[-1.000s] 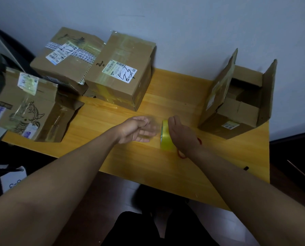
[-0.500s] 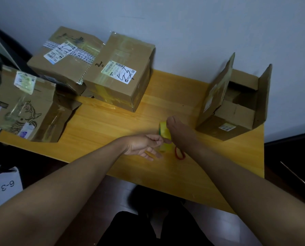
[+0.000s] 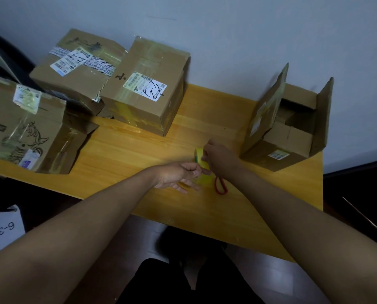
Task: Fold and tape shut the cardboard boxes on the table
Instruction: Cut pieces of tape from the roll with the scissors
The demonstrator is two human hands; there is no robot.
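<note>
Holding the tape roll (image 3: 201,166) upright near the middle of the table (image 3: 139,150), I curl my right hand (image 3: 219,160) over its top so it cannot roll. My left hand (image 3: 178,175) pinches at the roll's near edge, thumb against forefinger, probably picking the loose end free, its other fingers lying slack on the wood. A red loop (image 3: 220,186) lies just beside my right wrist. At two o'clock the open box (image 3: 290,137) waits, flaps up. From nine to eleven o'clock sit three boxes (image 3: 143,91), already taped.
</note>
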